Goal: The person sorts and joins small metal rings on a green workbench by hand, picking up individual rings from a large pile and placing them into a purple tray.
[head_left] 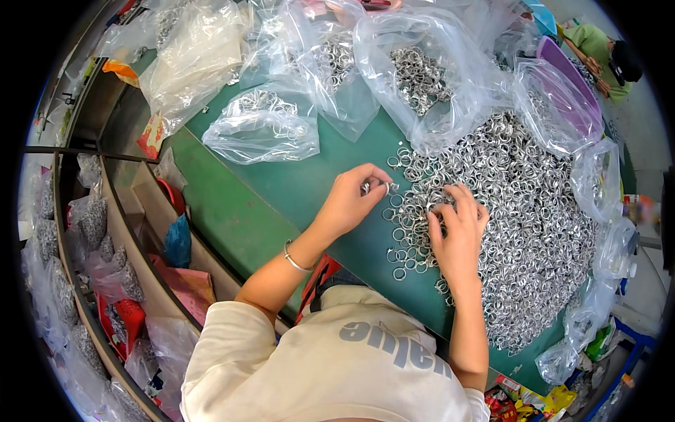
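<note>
A broad heap of small silver metal rings (534, 239) covers the right half of the green table. At its left edge my left hand (351, 198) is closed, with several silver rings held in its bent fingers and near the thumb tip. My right hand (460, 238) rests on the heap just to the right, palm down. Its fingers are bent and apart, touching rings; any ring under the fingertips is hidden. A few loose rings (399, 273) lie singly on the table between the heap and my body. A bangle (295, 259) circles my left wrist.
Clear plastic bags (260, 130) line the table's far side, some with rings. A purple tray (562, 70) stands at the far right. Drawers (151, 211) with bagged rings are at left. Another person (598, 53) in green works at the far right.
</note>
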A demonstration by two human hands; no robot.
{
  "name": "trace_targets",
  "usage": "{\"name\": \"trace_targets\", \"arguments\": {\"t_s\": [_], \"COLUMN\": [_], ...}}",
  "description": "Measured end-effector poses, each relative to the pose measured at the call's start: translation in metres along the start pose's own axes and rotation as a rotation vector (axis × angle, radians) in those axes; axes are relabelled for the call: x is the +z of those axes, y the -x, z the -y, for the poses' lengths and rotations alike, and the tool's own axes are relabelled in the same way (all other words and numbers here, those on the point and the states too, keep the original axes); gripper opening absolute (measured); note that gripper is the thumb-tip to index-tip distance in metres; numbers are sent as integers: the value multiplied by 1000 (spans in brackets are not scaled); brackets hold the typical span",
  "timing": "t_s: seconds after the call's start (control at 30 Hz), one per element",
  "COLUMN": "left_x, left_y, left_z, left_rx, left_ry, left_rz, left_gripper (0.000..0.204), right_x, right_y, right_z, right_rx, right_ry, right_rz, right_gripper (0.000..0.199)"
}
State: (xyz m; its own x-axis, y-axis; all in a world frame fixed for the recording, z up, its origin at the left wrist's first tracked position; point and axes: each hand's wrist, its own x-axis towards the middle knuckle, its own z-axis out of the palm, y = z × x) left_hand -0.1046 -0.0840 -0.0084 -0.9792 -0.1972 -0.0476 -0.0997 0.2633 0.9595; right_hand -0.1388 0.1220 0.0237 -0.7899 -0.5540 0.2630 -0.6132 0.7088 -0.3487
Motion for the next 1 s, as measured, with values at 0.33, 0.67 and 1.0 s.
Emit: {"name": "trace_targets", "arguments": {"t_s": [0.33,0.67,1.0], "left_x": [9,8,2], "left_y": [26,31,35], "left_z": [-16,-23,-24], "left_rx": [-172,-317,-360], "left_ry": [481,592,733], "left_rz": [162,264,369], "left_gripper": [15,18,19], "right_x": [16,9,11], "right_y": [7,8,16], "right_z": [37,39,35], "right_rx": [246,-12,621], "right_ry": [-689,-357,-1312], "right_rz": [-54,-219,-117], "right_gripper": [14,10,4]}}
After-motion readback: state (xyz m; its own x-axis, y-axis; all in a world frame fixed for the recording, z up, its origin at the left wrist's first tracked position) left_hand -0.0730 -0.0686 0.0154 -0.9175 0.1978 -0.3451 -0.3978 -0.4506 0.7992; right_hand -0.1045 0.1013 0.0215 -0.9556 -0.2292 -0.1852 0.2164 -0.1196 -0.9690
